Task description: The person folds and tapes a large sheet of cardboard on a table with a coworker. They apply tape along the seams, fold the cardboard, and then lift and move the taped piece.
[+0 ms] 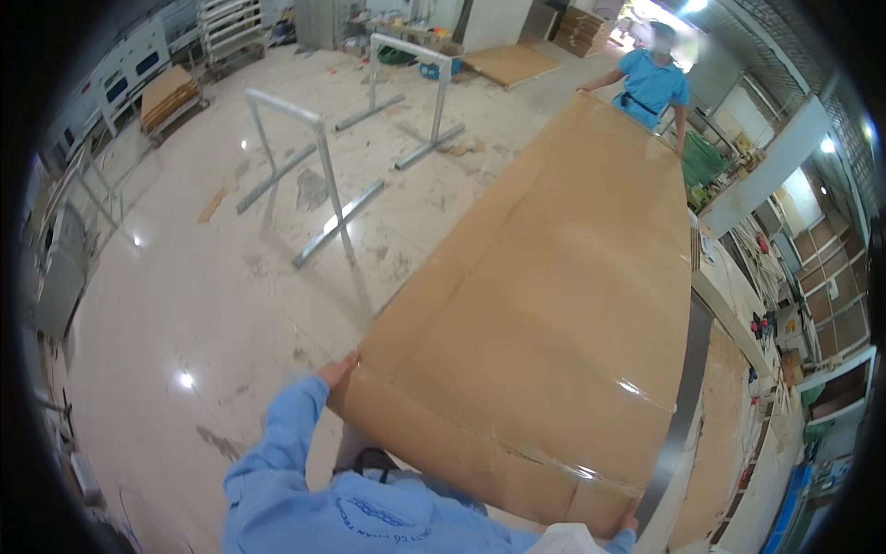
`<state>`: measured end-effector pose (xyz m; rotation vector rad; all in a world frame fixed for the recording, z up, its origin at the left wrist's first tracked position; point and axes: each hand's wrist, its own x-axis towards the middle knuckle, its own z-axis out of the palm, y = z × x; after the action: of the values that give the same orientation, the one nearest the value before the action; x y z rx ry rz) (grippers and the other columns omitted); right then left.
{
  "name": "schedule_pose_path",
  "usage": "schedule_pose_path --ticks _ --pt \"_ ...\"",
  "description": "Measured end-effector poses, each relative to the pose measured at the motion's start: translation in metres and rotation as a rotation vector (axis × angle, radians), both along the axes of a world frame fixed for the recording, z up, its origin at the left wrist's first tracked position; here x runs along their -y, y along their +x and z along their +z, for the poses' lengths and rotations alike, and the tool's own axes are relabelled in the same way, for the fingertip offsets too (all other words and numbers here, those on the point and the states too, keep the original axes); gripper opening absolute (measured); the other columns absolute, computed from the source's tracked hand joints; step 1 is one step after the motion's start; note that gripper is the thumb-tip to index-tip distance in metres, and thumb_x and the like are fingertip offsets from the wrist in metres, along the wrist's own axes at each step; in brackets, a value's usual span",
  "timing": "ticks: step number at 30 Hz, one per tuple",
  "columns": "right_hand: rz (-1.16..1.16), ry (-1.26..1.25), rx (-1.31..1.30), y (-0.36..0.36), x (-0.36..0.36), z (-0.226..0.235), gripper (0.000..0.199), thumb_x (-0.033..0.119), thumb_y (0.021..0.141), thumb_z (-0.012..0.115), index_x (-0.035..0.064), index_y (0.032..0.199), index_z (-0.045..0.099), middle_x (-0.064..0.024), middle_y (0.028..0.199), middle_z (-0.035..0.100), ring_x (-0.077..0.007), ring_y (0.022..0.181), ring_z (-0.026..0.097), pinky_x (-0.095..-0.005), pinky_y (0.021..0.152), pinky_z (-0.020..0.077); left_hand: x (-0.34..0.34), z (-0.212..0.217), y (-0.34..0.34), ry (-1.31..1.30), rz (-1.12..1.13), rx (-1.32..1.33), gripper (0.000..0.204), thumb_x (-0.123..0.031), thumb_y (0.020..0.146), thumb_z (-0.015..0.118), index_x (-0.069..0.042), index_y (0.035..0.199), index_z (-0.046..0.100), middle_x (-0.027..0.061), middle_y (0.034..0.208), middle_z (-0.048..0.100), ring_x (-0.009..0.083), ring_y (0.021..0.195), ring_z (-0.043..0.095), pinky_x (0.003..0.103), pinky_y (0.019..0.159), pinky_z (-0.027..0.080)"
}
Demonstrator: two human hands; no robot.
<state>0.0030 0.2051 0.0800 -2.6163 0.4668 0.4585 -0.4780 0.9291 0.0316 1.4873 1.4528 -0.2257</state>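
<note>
A long, flat package wrapped in brown cardboard [554,268] stretches away from me, with shiny clear tape along its near end. My left hand [340,369] grips its near left corner, fingers wrapped round the edge. At the near right corner my right hand [629,519] holds the same package; only part of that hand shows. A co-worker in a blue shirt [653,83] stands at the far end, both hands on the package's far corners. The underside of the package is hidden.
Two metal trestles, one nearer [323,166] and one farther [434,102], stand on the floor to the left. A workbench [734,286] runs along the right, with cardboard [715,434] below it. Stacked boards on a cart [169,97] are at the far left.
</note>
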Motion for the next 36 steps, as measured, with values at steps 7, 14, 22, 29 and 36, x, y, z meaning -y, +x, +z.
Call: schedule_pose_path --ticks 7,14,22,29,36 --pt "-0.08 -0.099 0.034 -0.059 -0.171 0.05 0.123 0.093 0.074 0.033 -0.0197 0.114 0.058 -0.0364 0.116 0.061 -0.0442 0.12 0.055 -0.0455 0.101 0.0418 -0.193 0.011 -0.058 -0.003 0.004 -0.027 0.115 -0.089 0.079 0.031 0.013 0.128 0.055 0.032 0.133 0.053 0.0405 0.133 0.045 0.041 0.111 0.032" --pt "-0.074 0.041 0.028 -0.102 -0.335 0.015 0.112 0.087 0.079 0.037 -0.0174 0.11 0.062 -0.0382 0.112 0.061 -0.0476 0.119 0.054 -0.0475 0.1 0.0409 -0.388 0.094 -0.081 0.106 0.05 -0.055 0.115 -0.089 0.078 0.034 0.011 0.13 0.055 0.0297 0.133 0.055 0.0369 0.131 0.048 0.04 0.11 0.033" --pt "-0.041 -0.064 0.074 -0.075 -0.502 0.032 0.11 0.085 0.082 0.037 -0.0186 0.112 0.06 -0.0385 0.113 0.06 -0.0486 0.118 0.055 -0.048 0.099 0.0417 -0.552 0.063 -0.051 0.203 0.07 0.075 0.109 -0.084 0.083 0.032 0.011 0.132 0.052 0.0305 0.134 0.053 0.0371 0.132 0.046 0.039 0.11 0.032" --pt "-0.074 -0.074 0.148 0.019 -0.62 0.087 0.102 0.082 0.083 0.04 -0.0136 0.105 0.066 -0.0357 0.101 0.065 -0.0481 0.105 0.062 -0.0495 0.09 0.0461 -0.644 0.081 0.074 0.195 0.003 -0.105 0.112 -0.086 0.082 0.029 0.012 0.129 0.054 0.0355 0.134 0.05 0.0413 0.134 0.043 0.042 0.112 0.031" --pt "-0.044 -0.152 0.203 0.177 -0.76 0.145 0.11 0.088 0.079 0.034 -0.0148 0.097 0.068 -0.0364 0.098 0.065 -0.0498 0.103 0.061 -0.0508 0.09 0.0442 -0.759 0.085 0.213 0.089 -0.009 -0.06 0.114 -0.088 0.08 0.025 0.009 0.13 0.055 0.0325 0.138 0.049 0.0394 0.137 0.041 0.041 0.112 0.03"
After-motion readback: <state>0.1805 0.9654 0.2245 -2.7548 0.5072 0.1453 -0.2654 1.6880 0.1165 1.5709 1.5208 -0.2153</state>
